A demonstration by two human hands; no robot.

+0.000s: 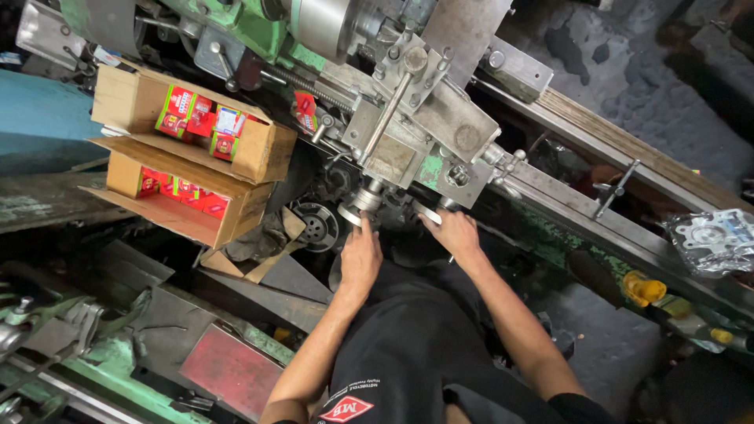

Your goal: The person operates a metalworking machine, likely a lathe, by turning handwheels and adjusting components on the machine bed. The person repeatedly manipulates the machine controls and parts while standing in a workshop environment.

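Hands on lathe carriage controls, frame centre.
Left hand [360, 255] grips round handwheel [355, 210]; right hand [453, 233] closed on lever [429, 212] just beside, equally near.

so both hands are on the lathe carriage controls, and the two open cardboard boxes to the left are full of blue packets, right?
Not quite. The head view shows the packets in the two open cardboard boxes are red, not blue. The rest holds: left hand and right hand are at the lathe carriage controls.

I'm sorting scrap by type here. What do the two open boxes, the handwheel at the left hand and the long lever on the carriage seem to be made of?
The open boxes look like plain brown cardboard: matte, creased flaps. The handwheel by the left hand seems bare metal, dull grey and worn. The lever looks like polished steel, with a bright sheen.
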